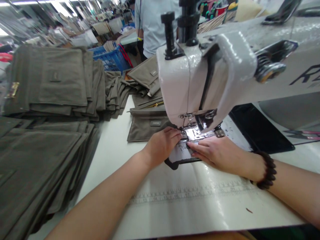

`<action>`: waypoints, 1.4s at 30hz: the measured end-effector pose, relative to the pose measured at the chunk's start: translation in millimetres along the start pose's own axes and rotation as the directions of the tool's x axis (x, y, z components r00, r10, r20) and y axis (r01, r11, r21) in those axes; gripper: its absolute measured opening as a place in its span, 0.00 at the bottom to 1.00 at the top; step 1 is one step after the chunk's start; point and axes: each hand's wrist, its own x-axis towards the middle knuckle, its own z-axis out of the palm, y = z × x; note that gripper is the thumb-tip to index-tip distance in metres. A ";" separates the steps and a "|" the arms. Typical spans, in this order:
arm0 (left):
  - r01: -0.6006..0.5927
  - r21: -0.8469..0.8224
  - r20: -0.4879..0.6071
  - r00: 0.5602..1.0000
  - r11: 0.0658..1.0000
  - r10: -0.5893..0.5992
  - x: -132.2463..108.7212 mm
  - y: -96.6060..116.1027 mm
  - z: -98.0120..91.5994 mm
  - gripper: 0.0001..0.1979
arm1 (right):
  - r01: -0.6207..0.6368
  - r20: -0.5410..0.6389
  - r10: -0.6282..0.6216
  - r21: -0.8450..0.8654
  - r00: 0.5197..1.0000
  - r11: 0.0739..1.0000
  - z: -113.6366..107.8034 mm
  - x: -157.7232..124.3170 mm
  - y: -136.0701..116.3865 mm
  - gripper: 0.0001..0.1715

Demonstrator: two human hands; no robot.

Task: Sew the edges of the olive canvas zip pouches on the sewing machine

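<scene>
Head view, pouch [141, 130]: flat on the table [175, 216], just left of the needle of the sewing machine [205, 76], small label plate facing up.
Left hand [163, 143]: fingers bunched beside the machine's presser foot, near the pouch; cannot tell whether they grip anything.
Right hand [217, 151]: fingers stretched and close together, tips at the front of the machine's needle plate; any hold cannot be told.
Wrist: dark beaded bracelet [268, 170], right of the machine's needle.
Cloth: grey-brown fabric stacks [57, 76], well left of the machine.
Background: blue basket [108, 60] and person [156, 30] beyond the machine.
</scene>
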 end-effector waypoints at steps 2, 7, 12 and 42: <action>0.019 0.005 0.024 1.000 1.000 -0.019 2.2 -2.3 0.9 0.09 | 0.001 0.001 -0.001 0.008 1.000 1.000 -0.2 0.0 0.1 0.14; 0.049 0.007 0.041 0.998 0.999 -0.049 5.3 -6.3 4.1 0.09 | 0.001 0.003 -0.001 0.010 1.000 1.000 -0.3 0.0 0.7 0.14; 0.069 0.005 0.037 0.997 0.998 -0.069 7.4 -7.2 3.4 0.08 | 0.017 0.003 -0.017 0.025 1.000 1.000 -0.4 0.4 1.5 0.14; 0.340 -0.041 0.404 0.866 0.940 -0.295 -5.0 -14.8 -49.2 0.22 | 0.082 -0.033 -0.080 0.059 0.996 0.995 -6.1 -6.2 4.0 0.15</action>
